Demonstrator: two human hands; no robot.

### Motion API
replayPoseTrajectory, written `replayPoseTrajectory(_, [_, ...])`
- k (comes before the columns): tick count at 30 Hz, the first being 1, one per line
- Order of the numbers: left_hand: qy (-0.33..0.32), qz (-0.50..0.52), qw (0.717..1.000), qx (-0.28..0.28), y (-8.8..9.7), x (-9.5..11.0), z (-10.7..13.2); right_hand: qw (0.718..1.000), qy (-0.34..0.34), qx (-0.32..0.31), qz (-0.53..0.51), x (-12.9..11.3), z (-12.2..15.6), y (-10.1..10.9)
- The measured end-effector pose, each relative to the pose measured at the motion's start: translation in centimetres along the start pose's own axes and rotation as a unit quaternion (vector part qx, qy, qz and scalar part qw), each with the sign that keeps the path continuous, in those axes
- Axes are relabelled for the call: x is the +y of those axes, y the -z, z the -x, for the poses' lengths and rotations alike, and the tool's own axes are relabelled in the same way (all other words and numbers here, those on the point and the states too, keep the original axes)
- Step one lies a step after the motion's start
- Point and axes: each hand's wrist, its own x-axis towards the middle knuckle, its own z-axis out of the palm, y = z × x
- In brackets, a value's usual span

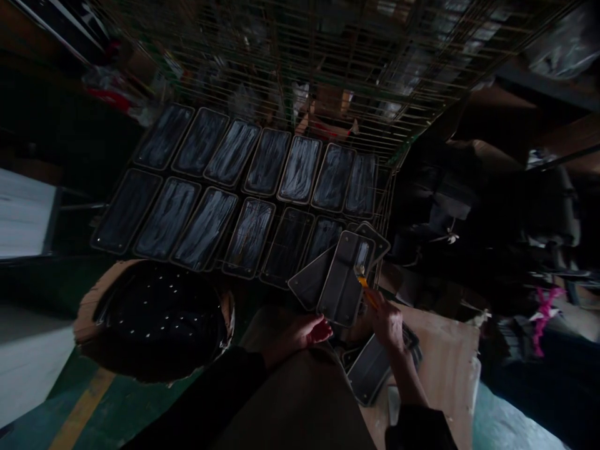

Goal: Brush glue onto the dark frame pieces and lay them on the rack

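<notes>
My right hand (387, 319) is closed around a brush (366, 289) with a yellow-orange handle. The brush tip touches a dark rectangular panel (341, 287) with rounded corners, just below a pale wet-looking streak. At the panel's lower left corner is my left hand (313, 331), palm partly up, fingers loosely curled; nothing shows in it. Beneath the brushed panel, another dark panel (312, 278) sticks out at an angle. More panels (369, 369) lie under my right forearm on a wooden board (445, 344).
Two rows of similar panels (300, 169), many with whitish streaks, lie ahead against a wire cage (281, 62). At left stands a round container (159, 319) with a torn cardboard rim and dark lining. Dark bags and cloth (445, 194) crowd the right side.
</notes>
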Motion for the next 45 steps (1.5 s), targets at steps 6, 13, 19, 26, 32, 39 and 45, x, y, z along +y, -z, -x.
replayPoseTrajectory(6, [-0.019, 0.023, 1.000, -0.005, -0.6, -0.5, 0.6, 0.996, 0.027, -0.079, -0.011, -2.4, 6.4, 0.2])
replayPoseTrajectory(13, [-0.053, -0.049, 0.997, 0.004, -0.7, -0.4, 1.2, 0.977, -0.016, -0.130, -0.168, -1.7, 5.5, 1.8])
replayPoseTrajectory(19, [-0.104, -0.065, 0.992, -0.002, -0.8, -0.4, 1.6, 0.987, -0.045, 0.025, -0.153, 0.1, -4.6, 2.0])
replayPoseTrajectory(26, [-0.133, -0.048, 0.990, -0.013, -0.5, -0.2, 1.4, 0.999, 0.011, 0.048, -0.012, -0.1, -8.3, -1.1])
replayPoseTrajectory(32, [-0.128, -0.034, 0.991, -0.017, -0.1, -0.1, 1.2, 0.994, 0.068, -0.075, -0.050, -3.7, 2.4, -1.0])
replayPoseTrajectory(39, [-0.166, -0.063, 0.983, -0.034, 0.2, 0.0, 1.3, 0.937, -0.067, -0.185, -0.290, -4.4, 2.5, -0.2])
replayPoseTrajectory(45, [-0.161, -0.086, 0.983, -0.007, 0.3, -0.1, 0.7, 0.935, -0.083, -0.086, -0.334, -0.4, -6.6, -1.2])
